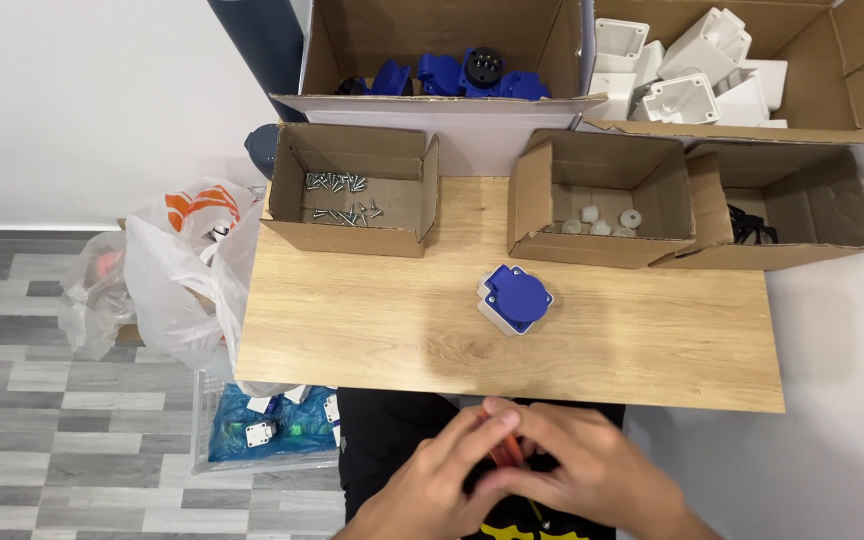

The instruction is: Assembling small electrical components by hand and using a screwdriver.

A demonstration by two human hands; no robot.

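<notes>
Orange tool (505, 450) sits between both hands, low down near the person's lap, below the counter (372, 320) edge. Left hand (432, 480) and right hand (592, 470) both have a clenched grip on it, fingers touching. Blue and white socket (515, 298) rests alone on the counter. Screws (337, 195) lie in a cardboard box (352, 235).

A light wooden table (372, 330) is seen from above. At its far edge, 3 open cardboard boxes are set: one with screws (352, 190) at the far left corner, one with small white parts (602, 200), one at the far right corner (792, 205). A blue-lidded white socket (515, 298) lies near the middle.
</notes>
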